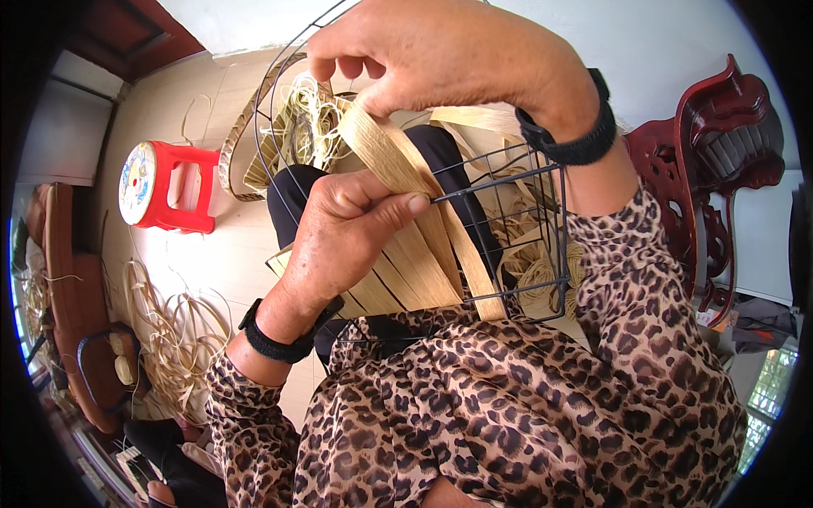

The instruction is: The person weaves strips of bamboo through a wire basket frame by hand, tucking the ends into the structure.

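Observation:
A black wire basket frame (pixel 562 222) rests across my lap, with flat tan plant-fibre strips (pixel 415 269) woven through one side. My left hand (pixel 343 224) is closed there, its thumb pressing a strip against a wire. From that spot a wide loose strip (pixel 373 151) rises and bends over near the top. Above the frame my right hand (pixel 449 55) arches with curled fingers, its thumb against the upper bend of this strip. The palm side of the right hand is partly hidden. Both wrists wear black bands.
A red stool (pixel 186 188) with a patterned round top stands on the left. Beyond my knees is a woven basket (pixel 240 157) with tangled pale fibres (pixel 309 118). Loose strips (pixel 174 339) heap on the floor at lower left. A carved dark-red wooden chair (pixel 690 169) is at right.

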Demonstrator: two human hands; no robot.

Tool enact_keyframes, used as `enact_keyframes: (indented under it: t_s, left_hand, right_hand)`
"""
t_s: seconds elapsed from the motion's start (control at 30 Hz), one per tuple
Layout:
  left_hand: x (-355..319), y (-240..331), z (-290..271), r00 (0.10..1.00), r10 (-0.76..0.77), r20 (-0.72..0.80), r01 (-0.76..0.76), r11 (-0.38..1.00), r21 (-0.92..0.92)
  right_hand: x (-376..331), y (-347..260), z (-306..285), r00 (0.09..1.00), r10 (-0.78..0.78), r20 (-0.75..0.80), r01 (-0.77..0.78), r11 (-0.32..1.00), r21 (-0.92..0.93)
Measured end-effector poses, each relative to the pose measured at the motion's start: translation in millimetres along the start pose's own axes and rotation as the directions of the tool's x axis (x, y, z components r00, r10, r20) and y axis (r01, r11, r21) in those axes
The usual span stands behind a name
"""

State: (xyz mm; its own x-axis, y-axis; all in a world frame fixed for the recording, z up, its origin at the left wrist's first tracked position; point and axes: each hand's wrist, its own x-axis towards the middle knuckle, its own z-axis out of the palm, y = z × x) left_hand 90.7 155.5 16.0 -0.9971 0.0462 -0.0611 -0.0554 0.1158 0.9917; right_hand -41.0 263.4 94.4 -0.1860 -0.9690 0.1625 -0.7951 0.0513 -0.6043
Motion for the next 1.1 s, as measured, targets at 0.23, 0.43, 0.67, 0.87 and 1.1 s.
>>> enact_keyframes:
  t_s: [0.23, 0.43, 0.67, 0.87, 1.1]
  left_hand:
    - [-2, 5, 0, 1.000, -0.012, 0.001, 0.012, 0.999, -0.040]
    - [0, 0, -1, 0.999, 0.012, 0.030, -0.012, 1.000, 0.026]
    - [-4, -2, 4, 0.999, 0.017, -0.030, -0.018, 0.998, -0.053]
    - [-3, 6, -1, 0.996, 0.069, -0.054, -0.064, 0.993, 0.098]
    - [-3, 1, 4, 0.999, -0.039, -0.017, 0.035, 0.985, -0.171]
  right_hand:
    - [-1, 13, -4, 0.999, 0.031, -0.028, -0.027, 0.989, 0.144]
    - [6, 8, 17, 0.861, -0.338, -0.380, 0.085, 0.833, -0.547]
    - [39, -19, 32, 0.654, -0.745, 0.131, 0.668, 0.488, -0.561]
    - [45, -16, 39, 0.756, -0.643, 0.127, 0.613, 0.624, -0.485]
    - [34, 9, 33, 0.949, -0.311, -0.056, 0.235, 0.812, -0.534]
